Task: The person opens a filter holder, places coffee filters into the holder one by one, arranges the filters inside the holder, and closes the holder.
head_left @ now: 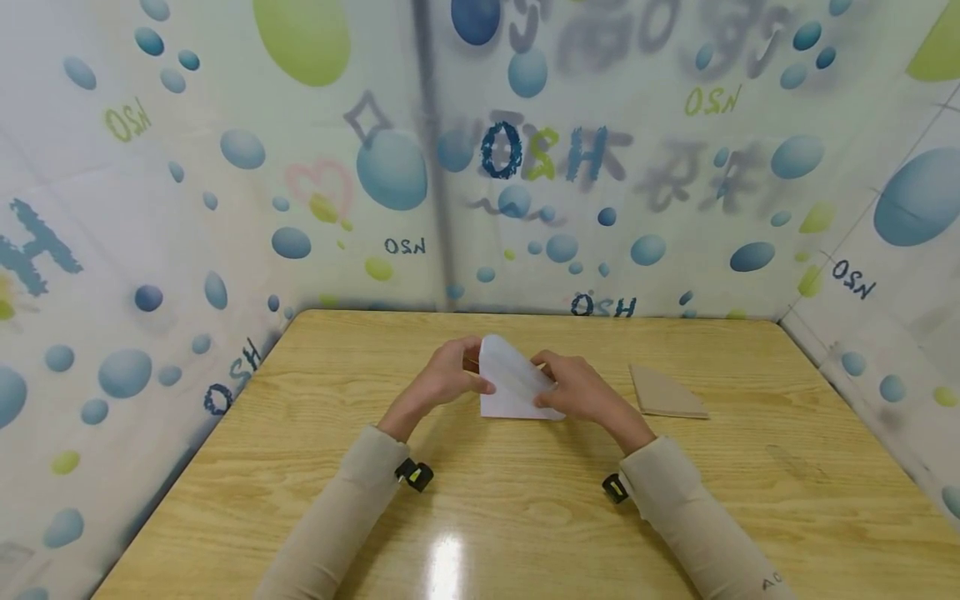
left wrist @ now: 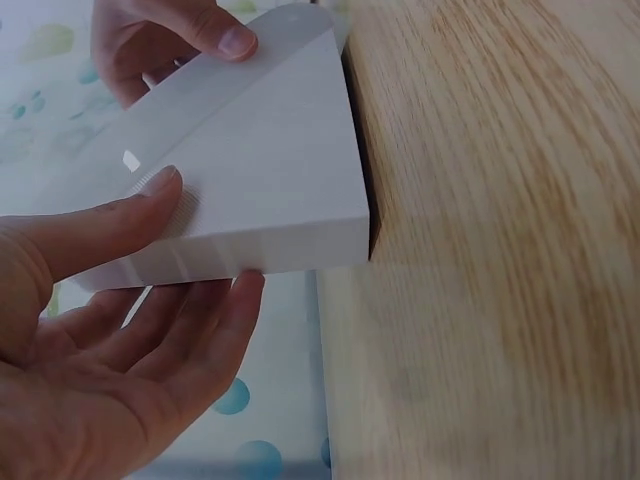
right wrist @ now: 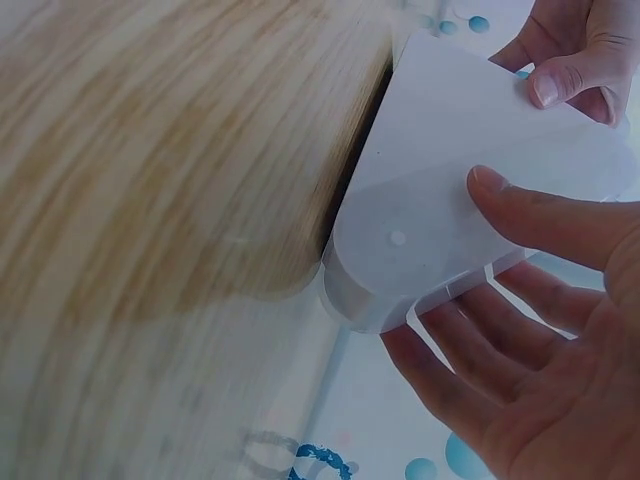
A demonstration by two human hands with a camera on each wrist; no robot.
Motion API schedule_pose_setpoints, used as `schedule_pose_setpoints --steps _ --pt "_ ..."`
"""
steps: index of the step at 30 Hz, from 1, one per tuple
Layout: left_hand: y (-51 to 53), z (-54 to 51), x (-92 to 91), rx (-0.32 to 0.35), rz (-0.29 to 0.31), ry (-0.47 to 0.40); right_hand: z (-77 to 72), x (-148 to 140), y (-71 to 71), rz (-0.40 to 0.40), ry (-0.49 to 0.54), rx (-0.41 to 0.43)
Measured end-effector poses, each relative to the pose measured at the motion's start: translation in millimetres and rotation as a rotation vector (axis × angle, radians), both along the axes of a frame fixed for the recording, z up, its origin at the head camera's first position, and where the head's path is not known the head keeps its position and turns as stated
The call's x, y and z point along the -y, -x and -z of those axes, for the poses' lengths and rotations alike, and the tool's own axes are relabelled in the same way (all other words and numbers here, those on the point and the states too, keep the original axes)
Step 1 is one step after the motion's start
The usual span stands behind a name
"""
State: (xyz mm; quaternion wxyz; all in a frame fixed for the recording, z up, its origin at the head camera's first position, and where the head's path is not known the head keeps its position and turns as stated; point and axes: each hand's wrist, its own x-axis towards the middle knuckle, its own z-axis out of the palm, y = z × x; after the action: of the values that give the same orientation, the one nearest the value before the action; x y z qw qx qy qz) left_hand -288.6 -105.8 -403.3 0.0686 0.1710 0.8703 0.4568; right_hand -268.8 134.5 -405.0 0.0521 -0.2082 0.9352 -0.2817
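A white, wedge-shaped case (head_left: 508, 385) stands upright on the table between the two hands. Along its slanted side runs a translucent plastic part (right wrist: 430, 220) with rounded corners. My left hand (head_left: 450, 372) grips the case's left side, its thumb on the near face and its fingers behind, as the left wrist view shows. From the right, my right hand (head_left: 577, 387) holds the slanted side, thumb (right wrist: 540, 215) on the near face and fingers curled around the edge. What the case holds inside cannot be seen.
Right of my right hand, a tan, fan-shaped flat piece (head_left: 666, 393) lies on the wooden table (head_left: 510, 517). A patterned curtain wall (head_left: 525, 250) rises behind the table's far edge, with more sheeting on both sides. Both forearms wear wrist cameras (head_left: 416, 473).
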Motion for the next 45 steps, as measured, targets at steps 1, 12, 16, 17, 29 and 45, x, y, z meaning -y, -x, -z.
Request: schedule_pose_setpoints --steps 1,12,16,17,29,45 --pt "0.0 -0.2 0.1 0.001 0.005 0.007 -0.2 0.0 -0.4 0.001 -0.001 0.000" --pt "-0.9 -2.1 1.5 0.042 0.046 0.053 -0.5 1.7 -0.7 -0.012 -0.004 0.010" --pt "-1.0 -3.6 2.6 0.040 0.060 0.059 0.3 3.2 -0.9 -0.020 -0.008 -0.005" --pt "-1.2 -4.0 2.8 0.039 0.064 0.059 0.9 3.9 -0.8 -0.023 -0.006 -0.008" --pt "-3.5 -6.8 4.1 -0.020 0.104 0.128 6.9 19.3 -6.5 -0.057 0.091 -0.004" --pt "-3.6 -7.9 6.4 0.018 0.131 0.107 8.2 20.0 -8.3 -0.083 0.166 -0.084"
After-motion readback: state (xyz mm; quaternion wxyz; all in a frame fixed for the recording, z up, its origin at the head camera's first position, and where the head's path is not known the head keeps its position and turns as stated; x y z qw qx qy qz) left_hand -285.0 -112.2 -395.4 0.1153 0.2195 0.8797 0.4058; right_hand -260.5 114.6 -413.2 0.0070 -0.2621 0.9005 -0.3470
